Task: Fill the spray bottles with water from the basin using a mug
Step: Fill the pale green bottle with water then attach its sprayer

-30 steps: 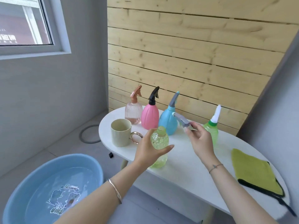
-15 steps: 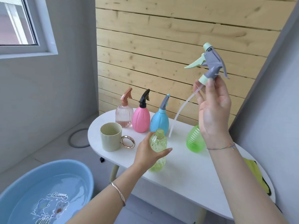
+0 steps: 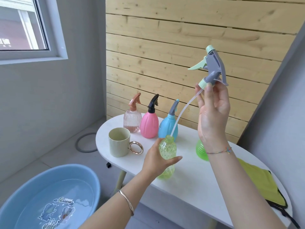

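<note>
Left hand [image 3: 155, 161]: curled around the yellow-green bottle [image 3: 167, 151], steadying it upright on the near side of the white table [image 3: 206, 187]
Right hand [image 3: 212, 111]: raised high and to the right, pinching the collar of the spray head [image 3: 212, 66], which is off the bottle
Dip tube [image 3: 184, 109]: slants from the collar down and left, with its tip at the bottle's open mouth; whether it has cleared the rim cannot be told
Next move, as judged: lift up and right along the tube's line so the tip comes free without tipping the bottle
Mug [image 3: 118, 142]: just left of the bottle, ring handle turned toward it, nearer the left hand
Basin [image 3: 49, 195]: on the floor at near left, below the table, holding water
Far row: three capped bottles [image 3: 149, 124] stand untouched
</note>
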Motion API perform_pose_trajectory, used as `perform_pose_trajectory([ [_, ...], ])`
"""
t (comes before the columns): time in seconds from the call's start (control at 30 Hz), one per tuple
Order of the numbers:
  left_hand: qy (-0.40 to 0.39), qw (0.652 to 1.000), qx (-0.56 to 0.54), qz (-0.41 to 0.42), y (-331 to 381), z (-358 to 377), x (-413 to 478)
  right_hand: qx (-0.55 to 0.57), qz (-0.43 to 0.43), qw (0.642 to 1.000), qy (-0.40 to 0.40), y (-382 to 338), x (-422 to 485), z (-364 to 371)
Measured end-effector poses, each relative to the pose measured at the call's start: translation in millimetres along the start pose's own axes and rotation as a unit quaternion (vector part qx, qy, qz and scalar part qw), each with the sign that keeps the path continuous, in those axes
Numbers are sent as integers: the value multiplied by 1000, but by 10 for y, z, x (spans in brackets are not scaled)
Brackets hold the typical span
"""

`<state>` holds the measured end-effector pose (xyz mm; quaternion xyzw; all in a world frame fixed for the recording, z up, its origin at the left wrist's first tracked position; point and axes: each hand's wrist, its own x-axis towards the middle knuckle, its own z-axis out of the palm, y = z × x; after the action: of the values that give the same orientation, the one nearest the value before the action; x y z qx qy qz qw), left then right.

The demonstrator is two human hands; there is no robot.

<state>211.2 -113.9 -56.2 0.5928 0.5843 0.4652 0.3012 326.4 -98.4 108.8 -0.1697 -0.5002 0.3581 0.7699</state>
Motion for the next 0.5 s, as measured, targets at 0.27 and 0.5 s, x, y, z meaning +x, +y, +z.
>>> perform_pose_trajectory([
  [0.27,-8,1000,5,1,3,-9,-1,-9,20,999,-26,94,-63,-50],
  [0.5,-183,981,62,-30,-167,-301,121,-89,175,974,-111,225,-316,-332],
])
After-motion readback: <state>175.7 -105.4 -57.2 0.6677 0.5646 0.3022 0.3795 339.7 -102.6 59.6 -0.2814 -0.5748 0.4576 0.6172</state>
